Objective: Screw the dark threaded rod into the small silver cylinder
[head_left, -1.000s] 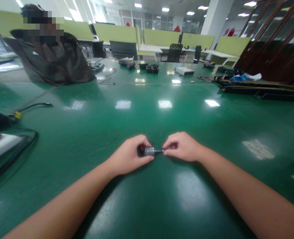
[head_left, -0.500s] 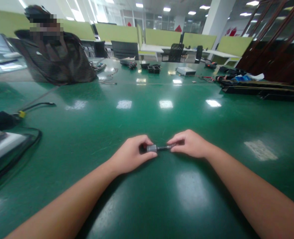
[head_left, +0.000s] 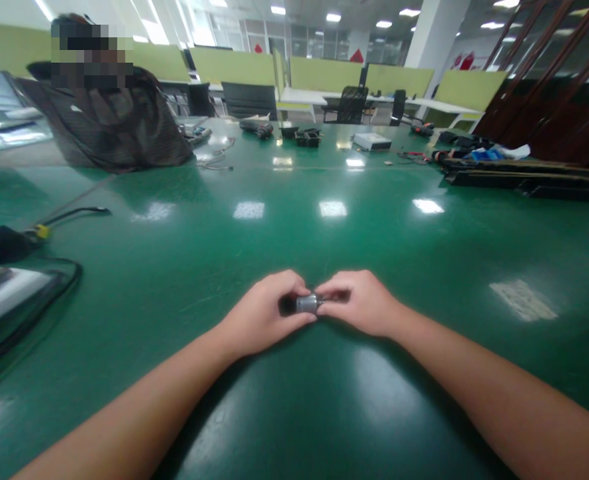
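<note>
A small silver metal cylinder (head_left: 306, 304) lies between the thumb and fingers of my left hand (head_left: 267, 313), which is closed on it. From its right end a thin rod (head_left: 321, 303) points toward my other hand. Thumb and fingertips of my right hand (head_left: 362, 303) pinch this rod close to the cylinder. Most of the rod is hidden by those fingers. Both hands are low over the green tabletop (head_left: 294, 247), their fingertips nearly meeting.
A black cable (head_left: 77, 270) and a black device with a yellow part (head_left: 7, 243) are at left. Behind stands a large dark mesh bag-like shape (head_left: 124, 127), partly pixelated. A white box (head_left: 372, 141) sits at the far side; long dark strips (head_left: 529, 180) lie at right.
My right hand has moved left along the rod, up to the silver cylinder. Less of the rod shows now. My left hand has hardly moved and keeps its hold.
</note>
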### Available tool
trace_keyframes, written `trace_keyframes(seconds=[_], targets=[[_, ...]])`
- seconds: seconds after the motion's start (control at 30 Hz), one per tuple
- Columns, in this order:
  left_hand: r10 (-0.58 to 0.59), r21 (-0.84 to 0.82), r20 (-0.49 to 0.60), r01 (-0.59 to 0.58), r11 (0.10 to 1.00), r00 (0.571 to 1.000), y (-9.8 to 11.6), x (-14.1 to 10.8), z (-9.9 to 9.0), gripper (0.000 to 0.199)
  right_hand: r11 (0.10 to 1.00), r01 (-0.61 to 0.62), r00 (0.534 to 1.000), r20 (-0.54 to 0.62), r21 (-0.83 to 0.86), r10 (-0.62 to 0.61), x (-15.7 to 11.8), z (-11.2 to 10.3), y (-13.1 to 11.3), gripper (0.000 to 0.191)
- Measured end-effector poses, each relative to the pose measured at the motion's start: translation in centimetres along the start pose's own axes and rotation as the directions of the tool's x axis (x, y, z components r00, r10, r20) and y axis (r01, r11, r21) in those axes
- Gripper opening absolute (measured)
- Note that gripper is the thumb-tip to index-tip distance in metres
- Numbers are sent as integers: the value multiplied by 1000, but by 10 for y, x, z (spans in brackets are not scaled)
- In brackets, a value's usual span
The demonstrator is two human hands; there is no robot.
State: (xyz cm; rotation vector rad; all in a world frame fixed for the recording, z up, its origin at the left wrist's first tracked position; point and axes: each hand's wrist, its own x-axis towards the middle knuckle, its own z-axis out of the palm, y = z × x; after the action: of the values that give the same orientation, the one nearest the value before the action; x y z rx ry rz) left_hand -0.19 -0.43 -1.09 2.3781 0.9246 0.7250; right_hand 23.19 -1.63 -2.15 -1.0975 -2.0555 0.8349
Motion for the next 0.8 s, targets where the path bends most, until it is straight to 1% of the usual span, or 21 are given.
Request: trace_keyframes(seconds=[0.07,0.1,0.13,0.2,0.27,0.33,0.43,0.53,0.67,0.8], targets=[[-10,14,-4,10,1000,1000,0,0,0,22,987,-115,993,17,115,113,-1,2,0,32],[-22,23,-8,22,999,1000,0,0,1,22,980,-133,991,42,147,128,-2,2,0,36],[-37,31,-10,37,999,999,0,0,1,22,981,-125,991,65,151,116,-2,1,1,36],[-64,34,-16,64,997,998,-1,0,2,22,993,-77,995,70,89,71,-2,-1,3,31],[-80,24,-21,80,996,997,-3,0,2,21,1000,-23,998,50,-20,24,-1,-3,5,23],[-83,19,-22,84,996,996,-3,0,2,20,991,56,997,54,-121,-50,0,-4,5,17],[-82,17,-18,82,996,996,-4,0,2,20,966,163,985,84,-199,-149,1,-4,6,13],[-85,5,2,85,996,996,-3,0,0,24,954,195,979,100,-229,-176,1,-4,6,12],[-94,-25,18,94,995,995,-1,2,-2,21,946,221,974,109,-237,-200,0,-4,5,12],[-114,-38,32,116,993,993,-1,3,-2,19,947,213,976,91,-241,-197,-1,-4,4,12]])
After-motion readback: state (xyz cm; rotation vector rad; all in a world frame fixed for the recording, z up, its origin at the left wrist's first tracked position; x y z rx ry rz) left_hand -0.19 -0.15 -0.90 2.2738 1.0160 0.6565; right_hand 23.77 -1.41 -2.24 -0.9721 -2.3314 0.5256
